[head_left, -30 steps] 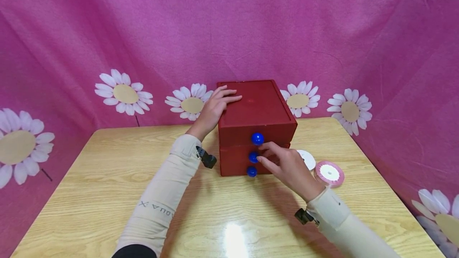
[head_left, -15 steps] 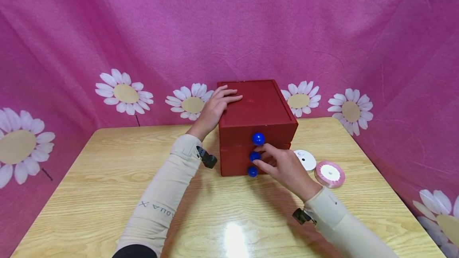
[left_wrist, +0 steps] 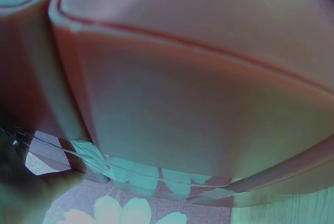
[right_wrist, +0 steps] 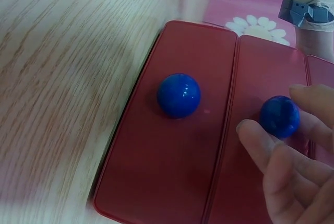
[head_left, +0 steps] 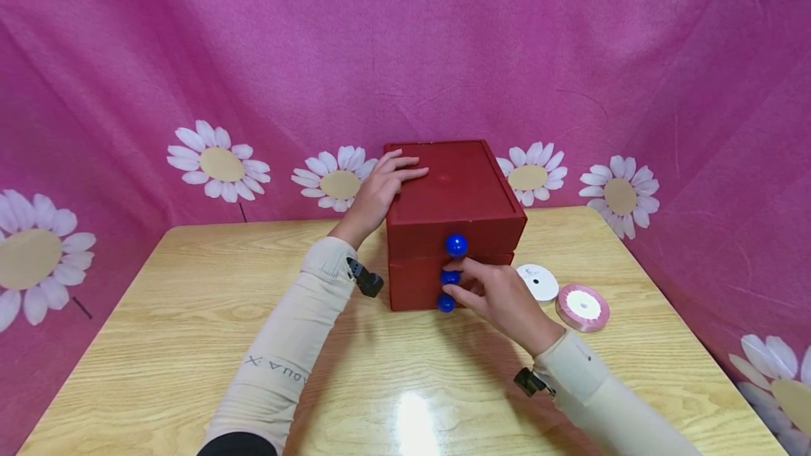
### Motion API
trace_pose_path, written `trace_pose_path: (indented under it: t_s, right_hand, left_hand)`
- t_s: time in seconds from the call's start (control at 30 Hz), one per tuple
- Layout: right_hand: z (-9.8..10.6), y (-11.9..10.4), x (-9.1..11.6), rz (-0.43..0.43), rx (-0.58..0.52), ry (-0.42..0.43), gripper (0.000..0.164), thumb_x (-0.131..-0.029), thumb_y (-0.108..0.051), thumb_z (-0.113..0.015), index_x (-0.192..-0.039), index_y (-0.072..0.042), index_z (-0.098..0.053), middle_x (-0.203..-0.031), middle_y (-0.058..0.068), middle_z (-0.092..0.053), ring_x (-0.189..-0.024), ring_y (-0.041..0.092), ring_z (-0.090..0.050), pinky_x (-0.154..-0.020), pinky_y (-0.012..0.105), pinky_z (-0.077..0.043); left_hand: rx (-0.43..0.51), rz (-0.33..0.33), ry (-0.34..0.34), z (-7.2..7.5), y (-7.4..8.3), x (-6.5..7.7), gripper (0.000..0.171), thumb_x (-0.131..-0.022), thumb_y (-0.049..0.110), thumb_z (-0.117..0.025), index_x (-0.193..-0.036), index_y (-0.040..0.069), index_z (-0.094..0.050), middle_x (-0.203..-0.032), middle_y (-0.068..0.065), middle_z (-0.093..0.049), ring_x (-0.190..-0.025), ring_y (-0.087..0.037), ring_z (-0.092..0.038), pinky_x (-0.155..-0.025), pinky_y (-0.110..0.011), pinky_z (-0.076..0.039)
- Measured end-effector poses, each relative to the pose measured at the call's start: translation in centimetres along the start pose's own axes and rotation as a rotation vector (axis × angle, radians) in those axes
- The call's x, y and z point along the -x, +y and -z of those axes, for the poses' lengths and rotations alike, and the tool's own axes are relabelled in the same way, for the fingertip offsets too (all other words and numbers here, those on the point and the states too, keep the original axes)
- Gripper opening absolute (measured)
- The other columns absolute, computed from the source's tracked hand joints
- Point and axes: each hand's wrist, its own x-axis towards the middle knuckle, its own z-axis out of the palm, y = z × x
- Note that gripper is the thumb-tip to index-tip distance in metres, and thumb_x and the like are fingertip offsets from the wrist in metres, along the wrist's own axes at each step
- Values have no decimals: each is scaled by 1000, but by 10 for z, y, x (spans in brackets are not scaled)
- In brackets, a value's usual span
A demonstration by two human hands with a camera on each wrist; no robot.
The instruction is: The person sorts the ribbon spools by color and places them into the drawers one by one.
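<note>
A red box of stacked drawers [head_left: 456, 181] stands on the table, with a blue knob on each drawer front. My left hand [head_left: 379, 192] rests on its top left edge, fingers laid fairly straight on the lid; in the left wrist view only part of that hand [left_wrist: 47, 185] shows beside the box's side. Thumb and index finger of my right hand [head_left: 507, 294] are curled round the middle blue knob [right_wrist: 280, 117], thumb below and finger above. The top knob [head_left: 456, 245] sits just above this hand, and the bottom knob [right_wrist: 178, 95] just under the thumb.
Right of the box lie a white spool [head_left: 538, 283] and a pink ribbon roll [head_left: 583, 307] on the wooden table [head_left: 209, 315]. A pink cloth [head_left: 405, 41] with printed daisies hangs behind and at both sides.
My right hand has shifted slightly left and inward, bringing its thumb and index finger round the middle knob. The left hand and the box stay in place.
</note>
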Motion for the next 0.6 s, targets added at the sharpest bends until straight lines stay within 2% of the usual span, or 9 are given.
trace_pose_path:
  t_s: [0.6]
  right_hand:
    - [-3, -1, 0, 14, 75, 17, 30, -80, -15, -79, -109, -18, -71, -86, -9, -69, -64, 1, -57, -58, 20, -51]
  left_hand:
    - [3, 16, 0, 0, -1, -1, 48, -94, 10, -31, -128, 13, -65, -140, -2, -51, -142, -14, -23, -116, -37, -15]
